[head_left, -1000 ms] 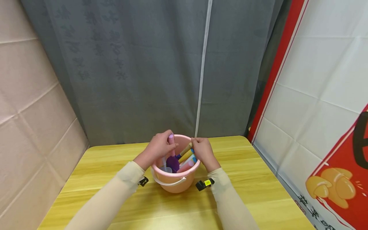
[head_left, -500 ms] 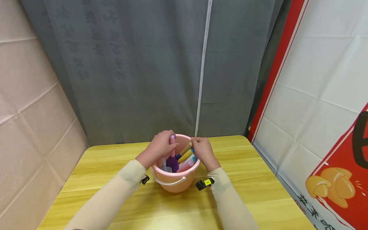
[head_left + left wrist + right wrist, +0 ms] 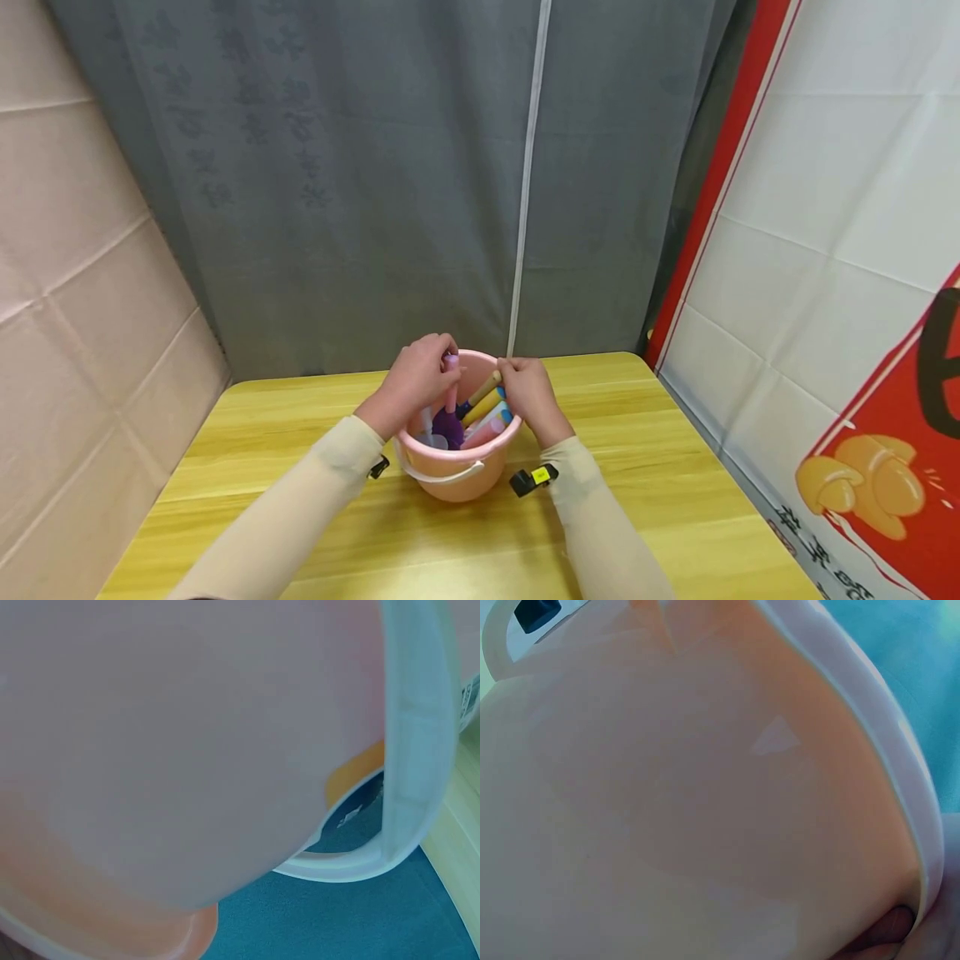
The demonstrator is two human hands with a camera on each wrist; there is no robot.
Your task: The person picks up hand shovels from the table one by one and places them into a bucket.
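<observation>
A pink bucket (image 3: 457, 485) stands on the table, holding several utensils. My left hand (image 3: 417, 379) reaches over its left rim and holds the upright pink handle of a purple round-headed tool (image 3: 448, 427), whose head is down inside the bucket. My right hand (image 3: 531, 393) grips the bucket's right rim with thumb and fingers. In the left wrist view the bucket's wall (image 3: 165, 735) and white carrying handle (image 3: 420, 742) fill most of the picture, and the left hand is out of sight. The right wrist view shows a fingertip (image 3: 891, 928) below the rim.
Beside the purple tool lie a wooden-handled tool (image 3: 486, 387), a yellow cylinder with a blue end (image 3: 483, 408), a pink cylinder (image 3: 485, 431) and a translucent item (image 3: 437, 442). The wood-grain table (image 3: 637, 450) reaches back to a grey curtain (image 3: 360, 208).
My left hand has shifted slightly to the right with the pink handle, and the purple head has slid a little left inside the bucket. The right hand stays on the rim.
</observation>
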